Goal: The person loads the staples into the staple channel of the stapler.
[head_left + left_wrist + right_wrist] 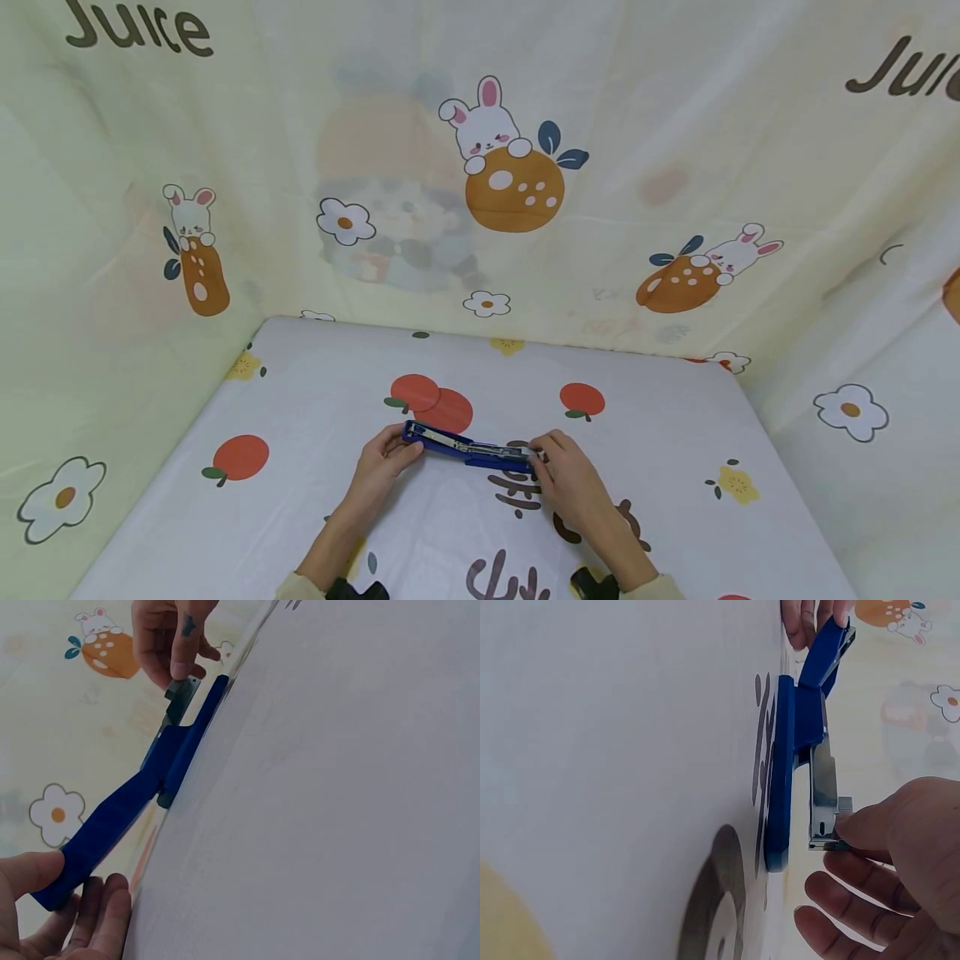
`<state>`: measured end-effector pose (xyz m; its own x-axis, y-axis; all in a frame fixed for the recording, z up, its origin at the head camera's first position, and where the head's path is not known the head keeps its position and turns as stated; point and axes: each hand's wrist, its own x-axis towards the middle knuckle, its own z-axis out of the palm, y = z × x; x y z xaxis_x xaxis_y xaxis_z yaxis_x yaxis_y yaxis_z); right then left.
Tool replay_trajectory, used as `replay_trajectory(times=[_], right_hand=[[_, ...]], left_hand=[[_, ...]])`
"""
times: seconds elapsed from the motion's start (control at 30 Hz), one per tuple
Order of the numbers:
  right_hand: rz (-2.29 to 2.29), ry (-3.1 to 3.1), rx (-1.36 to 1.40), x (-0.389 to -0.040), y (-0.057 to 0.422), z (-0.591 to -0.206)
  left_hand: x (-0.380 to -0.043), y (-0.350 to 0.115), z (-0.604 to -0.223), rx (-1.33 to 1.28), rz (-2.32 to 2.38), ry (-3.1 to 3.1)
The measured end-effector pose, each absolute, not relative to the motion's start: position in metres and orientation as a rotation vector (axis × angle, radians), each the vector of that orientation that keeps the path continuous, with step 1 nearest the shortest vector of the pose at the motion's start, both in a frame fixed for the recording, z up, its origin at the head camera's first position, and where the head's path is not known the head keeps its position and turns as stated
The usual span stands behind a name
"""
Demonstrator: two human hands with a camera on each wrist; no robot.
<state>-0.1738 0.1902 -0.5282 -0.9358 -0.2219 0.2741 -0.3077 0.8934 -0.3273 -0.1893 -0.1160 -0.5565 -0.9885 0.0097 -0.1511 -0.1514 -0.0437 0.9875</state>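
A blue stapler (450,443) lies swung wide open on the white tablecloth, its top cover folded back toward the left. My left hand (381,465) pinches the end of that blue cover (105,823) between thumb and fingers. At the other end, my right hand (576,483) has thumb and index finger at the tip of the metal staple magazine (823,787), by a small ridged tab (845,804). The magazine is raised off the blue base (778,795), with a gap between them. The right hand's other fingers are spread loosely below the tip.
The tablecloth (315,383) is printed with red fruit, yellow flowers and dark lettering. Pale curtains (420,50) with rabbit and orange prints enclose the table at the back and both sides. Dark wrist devices (358,590) show at the lower edge.
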Motion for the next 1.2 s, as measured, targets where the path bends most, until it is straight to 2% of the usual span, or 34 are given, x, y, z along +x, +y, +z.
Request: replay_trajectory(times=[1.2], right_hand=[[0.546,-2.888,0.370,-0.1732,0.1877,-0.5281]], left_hand=[[-0.1896,-0.1153,-0.5564,-0.182,2.168,2.103]])
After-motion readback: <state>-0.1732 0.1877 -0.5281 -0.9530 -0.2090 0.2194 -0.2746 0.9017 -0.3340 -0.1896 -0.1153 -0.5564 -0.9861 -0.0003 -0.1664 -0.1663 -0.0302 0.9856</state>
